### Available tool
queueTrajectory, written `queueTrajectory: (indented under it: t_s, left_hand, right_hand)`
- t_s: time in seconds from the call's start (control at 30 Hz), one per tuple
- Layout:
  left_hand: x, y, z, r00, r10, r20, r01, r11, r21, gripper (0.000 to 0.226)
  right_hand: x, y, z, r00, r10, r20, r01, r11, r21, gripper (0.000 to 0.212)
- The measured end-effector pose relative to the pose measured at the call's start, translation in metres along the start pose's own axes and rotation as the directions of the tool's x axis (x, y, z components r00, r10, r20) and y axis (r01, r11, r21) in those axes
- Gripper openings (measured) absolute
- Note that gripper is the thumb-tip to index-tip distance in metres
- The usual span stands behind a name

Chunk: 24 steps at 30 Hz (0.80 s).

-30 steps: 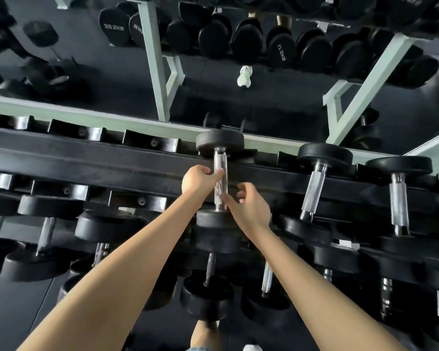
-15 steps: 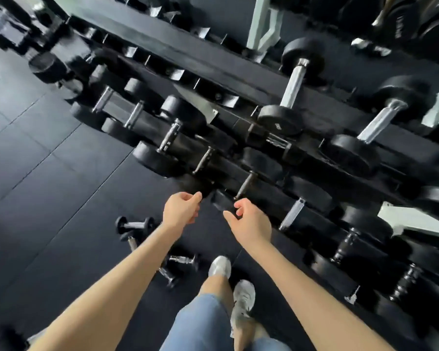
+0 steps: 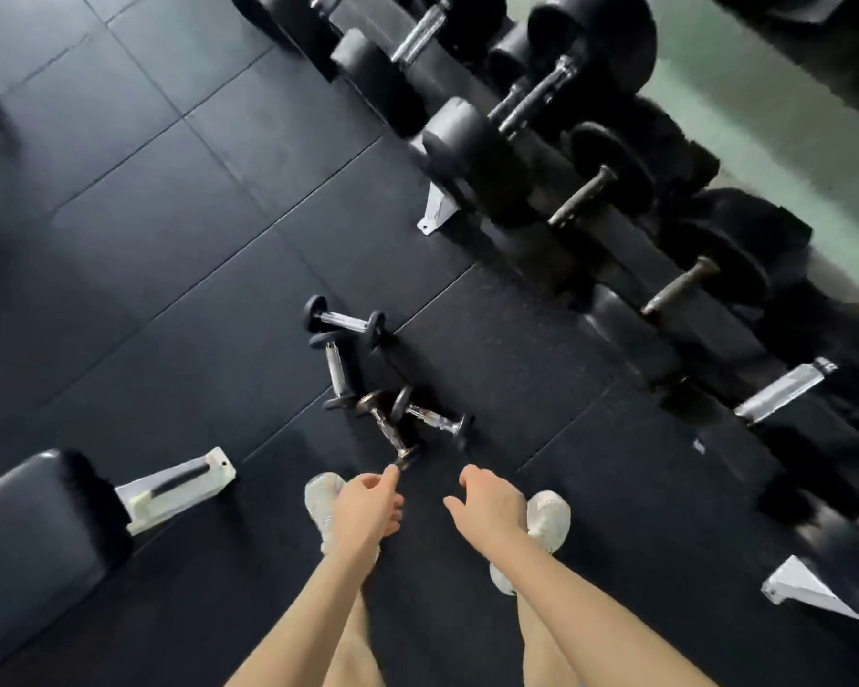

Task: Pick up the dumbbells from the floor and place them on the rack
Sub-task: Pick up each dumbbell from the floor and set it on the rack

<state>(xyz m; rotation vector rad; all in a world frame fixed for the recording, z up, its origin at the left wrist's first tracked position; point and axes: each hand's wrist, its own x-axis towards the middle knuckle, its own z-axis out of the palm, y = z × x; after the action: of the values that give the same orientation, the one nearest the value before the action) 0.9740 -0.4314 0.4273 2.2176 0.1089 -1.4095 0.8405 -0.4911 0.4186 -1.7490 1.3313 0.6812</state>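
Note:
Several small black dumbbells with chrome handles lie on the dark rubber floor in front of my feet. One dumbbell (image 3: pixel 344 320) is farthest, a second dumbbell (image 3: pixel 337 373) lies below it, and two more dumbbells (image 3: pixel 387 428) (image 3: pixel 432 419) cross each other closest to me. My left hand (image 3: pixel 365 508) hangs empty just below the nearest dumbbell, fingers loosely curled. My right hand (image 3: pixel 489 505) is empty too, fingers relaxed. The dumbbell rack (image 3: pixel 616 270) runs diagonally along the right, loaded with large black dumbbells.
A padded bench (image 3: pixel 36 533) with a white foot (image 3: pixel 174 485) stands at the lower left. White rack feet (image 3: pixel 435 215) (image 3: pixel 804 587) jut onto the floor. My white shoes (image 3: pixel 321 503) (image 3: pixel 546 518) stand right behind the floor dumbbells.
My hands let go of the dumbbell set on the rack and dropped. My view swung from the rack down to the floor dumbbells, which are now close under both hands.

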Motion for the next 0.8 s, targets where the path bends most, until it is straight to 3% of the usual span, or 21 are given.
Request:
queueTrajectory:
  t_s: [0.1, 0.2, 0.47, 0.6, 0.8]
  left_hand:
    - [0.069, -0.024, -0.009, 0.992, -0.089, 0.092, 0.097, 0.992, -0.087, 0.033]
    - [0.143, -0.047, -0.010, 0.978, -0.166, 0.129, 0.176, 0.982, -0.067, 0.027]
    - [0.302, -0.096, 0.046, 0.974, -0.188, 0.124, 0.198, 0.977, -0.077, 0.020]
    - [0.368, -0.118, 0.097, 0.965, -0.217, 0.146, 0.241, 0.953, -0.181, 0.038]
    - [0.453, -0.143, 0.165, 0.916, -0.371, 0.154, 0.401, 0.825, -0.399, 0.073]
  right_hand:
    - [0.057, -0.012, 0.041, 0.998, 0.058, -0.002, -0.058, 0.998, -0.026, 0.038]
    - [0.117, -0.012, 0.082, 0.993, 0.112, -0.047, -0.115, 0.991, -0.070, 0.041]
    - [0.273, 0.017, 0.168, 0.979, 0.136, -0.150, -0.161, 0.972, -0.173, 0.048]
    - [0.352, 0.035, 0.199, 0.988, 0.070, -0.135, -0.103, 0.962, -0.254, 0.055]
    - [0.439, 0.068, 0.224, 1.000, -0.025, 0.007, 0.026, 0.914, -0.405, 0.063]
